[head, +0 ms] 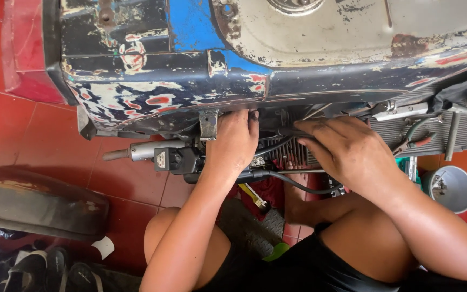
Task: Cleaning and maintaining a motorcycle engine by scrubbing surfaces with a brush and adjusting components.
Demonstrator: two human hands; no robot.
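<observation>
My left hand (235, 141) reaches up under a worn motorcycle fuel tank (152, 70) with flaking blue, white and red paint, its fingers pressed on parts beside a small metal bracket (208, 124). My right hand (341, 151), smeared with grease, rests on the finned engine cylinder (287, 154) and its fingers curl over a black cable (293, 184). What the fingertips hold is hidden under the tank. Left of my left hand sit a black electrical unit (177, 160) and a silver cylindrical part (146, 150).
A black seat (33, 203) lies at the left on the red tiled floor (12, 130). Sandals (49, 267) lie at the bottom left. A grey bucket (455, 186) stands at the right. A yellow-handled tool (253, 196) lies below the engine. My bare knees are in the foreground.
</observation>
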